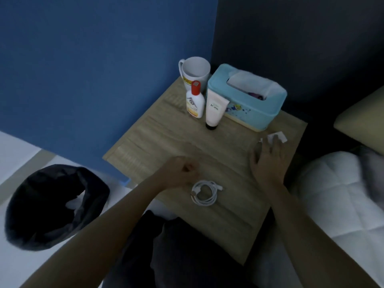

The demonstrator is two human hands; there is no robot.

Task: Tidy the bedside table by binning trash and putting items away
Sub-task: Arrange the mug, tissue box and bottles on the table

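Observation:
On the wooden bedside table (158,134) a small white scrap of paper (279,136) lies near the right edge. My right hand (268,161) lies flat with spread fingers, its fingertips touching the scrap. My left hand (180,173) rests as a loose fist on the table, holding nothing that I can see. A coiled white charging cable (204,192) lies just in front of it. At the back stand a white mug (194,72), a white bottle with a red cap (195,100), a white tube (215,109) and a light blue tissue box (247,96).
A bin lined with a black bag (54,206) stands on the floor to the left, with white trash inside. A blue wall rises behind the table. A bed with a white quilt (336,196) and a pillow (361,119) borders the right side.

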